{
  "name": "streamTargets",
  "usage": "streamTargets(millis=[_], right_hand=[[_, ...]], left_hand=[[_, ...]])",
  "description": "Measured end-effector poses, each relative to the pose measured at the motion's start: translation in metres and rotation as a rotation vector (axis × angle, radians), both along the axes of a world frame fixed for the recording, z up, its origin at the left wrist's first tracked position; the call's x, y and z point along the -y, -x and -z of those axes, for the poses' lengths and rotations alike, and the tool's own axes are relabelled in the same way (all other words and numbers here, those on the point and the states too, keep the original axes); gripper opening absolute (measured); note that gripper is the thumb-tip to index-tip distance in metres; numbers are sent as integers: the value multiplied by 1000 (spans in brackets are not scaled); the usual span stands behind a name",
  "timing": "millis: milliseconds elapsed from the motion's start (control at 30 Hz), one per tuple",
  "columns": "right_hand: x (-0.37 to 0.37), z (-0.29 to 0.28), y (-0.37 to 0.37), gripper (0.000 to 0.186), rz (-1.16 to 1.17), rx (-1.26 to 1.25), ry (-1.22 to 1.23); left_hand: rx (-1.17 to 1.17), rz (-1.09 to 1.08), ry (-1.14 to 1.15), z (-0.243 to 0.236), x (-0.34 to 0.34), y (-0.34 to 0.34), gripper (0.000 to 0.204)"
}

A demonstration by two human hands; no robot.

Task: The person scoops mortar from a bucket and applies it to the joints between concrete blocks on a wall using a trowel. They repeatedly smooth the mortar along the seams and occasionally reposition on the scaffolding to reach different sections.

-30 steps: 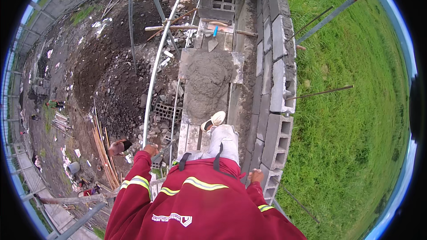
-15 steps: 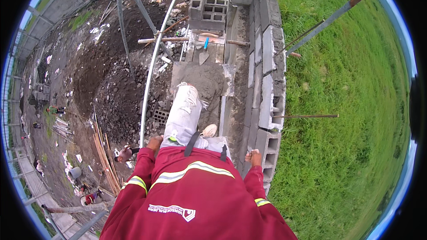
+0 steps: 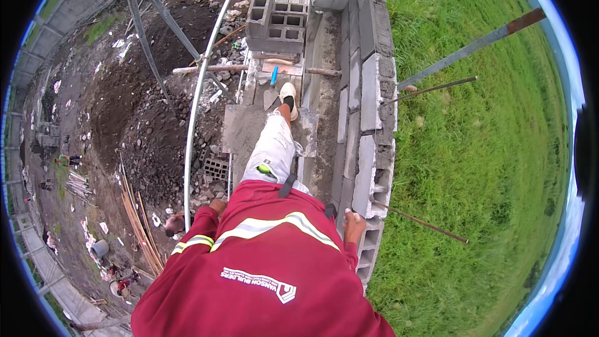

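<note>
I stand on a scaffold plank walkway (image 3: 312,150) beside a grey concrete block wall (image 3: 368,106). My right hand (image 3: 354,224) rests on top of a wall block, its fingers curled over the edge. My left hand (image 3: 217,206) is down at the walkway's left edge, a little right of a long white pipe rail (image 3: 194,118); its fingers are hidden by my red sleeve. One of my legs reaches forward over a mortar board (image 3: 240,128), and its white shoe (image 3: 288,97) lies next to a blue-handled trowel (image 3: 272,81).
Hollow blocks (image 3: 274,15) are stacked ahead on the planks. Rebar rods (image 3: 421,223) and a slanted metal brace (image 3: 474,43) stick out over grass (image 3: 493,162) on the right. Far below left are rubble, a timber bundle (image 3: 140,224) and a person (image 3: 175,224).
I have moved forward along the walkway. My leg swung ahead over the mortar board to the trowel. My right hand stayed by the wall and now rests on a block.
</note>
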State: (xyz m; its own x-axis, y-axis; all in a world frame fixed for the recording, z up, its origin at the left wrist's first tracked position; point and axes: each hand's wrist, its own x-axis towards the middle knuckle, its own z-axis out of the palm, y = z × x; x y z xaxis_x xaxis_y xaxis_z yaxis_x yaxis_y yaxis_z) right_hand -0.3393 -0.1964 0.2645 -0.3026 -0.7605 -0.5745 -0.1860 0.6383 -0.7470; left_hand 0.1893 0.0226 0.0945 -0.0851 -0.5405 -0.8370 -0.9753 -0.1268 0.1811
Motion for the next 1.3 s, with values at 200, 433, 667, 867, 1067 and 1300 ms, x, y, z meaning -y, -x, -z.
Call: streamTargets(millis=[200,433,667,867,1067,1300], right_hand=[[342,-17,-169,64,-577,53,154],[626,-15,-289,63,-629,79,120],[696,157,-357,44,-924,-177,84],[696,409,-484,50,-1628,-456,219],[673,613,-622,34,-1899,-581,701],[637,611,-634,20,-2108,-842,689]], left_hand=[[-257,-704,89,31,191,-62,52],[-612,-1653,287,-51,509,-128,44],[48,-854,582,-58,675,-84,86],[184,-801,488,-14,707,-62,89],[283,-1057,480,-17,668,-54,92],[335,-1160,450,-14,665,-51,93]])
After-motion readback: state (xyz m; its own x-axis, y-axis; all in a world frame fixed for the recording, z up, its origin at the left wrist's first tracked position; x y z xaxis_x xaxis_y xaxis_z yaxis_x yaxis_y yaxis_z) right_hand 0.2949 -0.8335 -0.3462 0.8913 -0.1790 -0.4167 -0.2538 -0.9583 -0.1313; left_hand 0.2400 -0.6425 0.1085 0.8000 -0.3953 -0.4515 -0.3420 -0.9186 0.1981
